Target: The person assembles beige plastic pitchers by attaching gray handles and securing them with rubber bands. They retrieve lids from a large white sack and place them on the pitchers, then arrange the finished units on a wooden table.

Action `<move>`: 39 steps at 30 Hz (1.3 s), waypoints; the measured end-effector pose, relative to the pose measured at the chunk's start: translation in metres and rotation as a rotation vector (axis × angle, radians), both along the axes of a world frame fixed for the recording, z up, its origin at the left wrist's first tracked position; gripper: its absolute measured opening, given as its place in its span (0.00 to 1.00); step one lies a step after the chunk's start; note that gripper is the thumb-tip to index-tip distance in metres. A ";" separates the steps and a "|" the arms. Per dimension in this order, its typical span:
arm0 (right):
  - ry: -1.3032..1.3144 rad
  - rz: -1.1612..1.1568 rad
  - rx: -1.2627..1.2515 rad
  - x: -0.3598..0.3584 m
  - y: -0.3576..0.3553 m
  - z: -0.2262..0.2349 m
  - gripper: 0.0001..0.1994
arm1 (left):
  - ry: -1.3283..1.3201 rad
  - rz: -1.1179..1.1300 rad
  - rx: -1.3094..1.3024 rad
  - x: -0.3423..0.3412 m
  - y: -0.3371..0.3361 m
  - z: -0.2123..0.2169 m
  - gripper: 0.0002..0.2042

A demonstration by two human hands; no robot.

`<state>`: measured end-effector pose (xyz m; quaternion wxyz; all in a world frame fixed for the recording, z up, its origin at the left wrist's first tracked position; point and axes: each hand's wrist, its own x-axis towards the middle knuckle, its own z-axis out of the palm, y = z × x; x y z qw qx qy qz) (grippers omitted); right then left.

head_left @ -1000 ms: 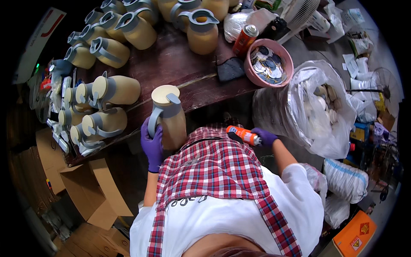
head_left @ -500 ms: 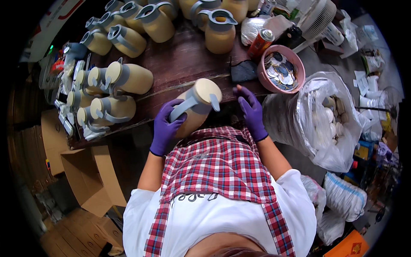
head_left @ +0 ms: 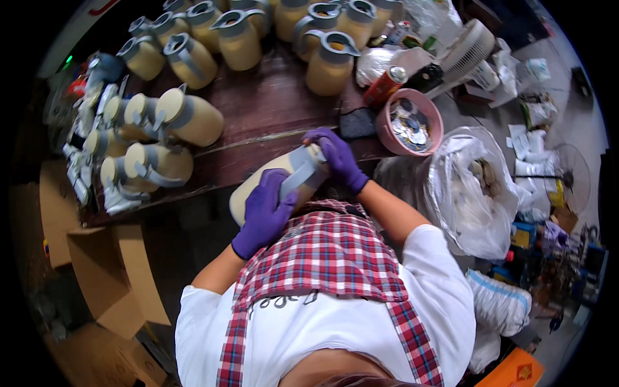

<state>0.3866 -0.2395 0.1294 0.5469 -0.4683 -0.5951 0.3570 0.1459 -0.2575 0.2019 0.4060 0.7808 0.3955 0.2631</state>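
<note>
A cream thermos jug [head_left: 244, 198] with a grey collar and grey handle lies tilted nearly on its side above my apron, its top toward the right. My left hand [head_left: 265, 216], in a purple glove, is closed round its body by the handle. My right hand [head_left: 338, 160], gloved alike, is wrapped over the top end, with its fingers on the cream lid [head_left: 314, 149]. Most of the lid is hidden under those fingers.
A dark red table [head_left: 258, 119] carries lidded jugs [head_left: 200, 122] lying at the left and open-topped jugs [head_left: 330, 74] standing at the back. A pink bucket [head_left: 385, 129] of small discs, a spray can [head_left: 385, 85] and a plastic sack [head_left: 474, 219] are at the right. Cartons [head_left: 106, 277] sit lower left.
The jug has tipped from leaning to nearly lying, its top swinging right. My right hand, open and apart before, has closed on the lid end. The view has shifted slightly.
</note>
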 end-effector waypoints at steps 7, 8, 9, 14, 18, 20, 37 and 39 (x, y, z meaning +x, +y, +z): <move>0.062 -0.076 -0.061 0.013 0.010 0.022 0.12 | -0.163 -0.077 0.004 -0.005 0.036 -0.012 0.15; 0.104 -0.136 -0.080 0.027 0.007 0.026 0.11 | -0.163 -0.062 0.068 -0.003 0.040 -0.018 0.14; 0.147 -0.200 -0.104 0.041 0.000 0.028 0.11 | -0.162 -0.050 0.125 -0.003 0.044 -0.025 0.14; -0.226 -0.787 -0.168 0.251 -0.037 -0.052 0.13 | -0.448 0.116 -0.133 0.021 0.064 -0.055 0.18; -0.671 -0.756 -0.359 0.323 -0.020 -0.062 0.14 | -0.249 0.286 0.052 0.035 0.073 -0.142 0.16; -0.625 -0.749 -0.366 0.337 -0.005 -0.068 0.14 | -0.329 0.347 -0.044 0.053 0.063 -0.152 0.16; 0.201 -0.582 -0.498 0.309 0.002 -0.005 0.07 | -0.168 0.170 -0.541 0.038 0.015 -0.069 0.15; 0.567 -0.314 -0.609 0.253 0.004 0.037 0.06 | -0.247 -0.061 -0.641 0.066 0.025 -0.034 0.18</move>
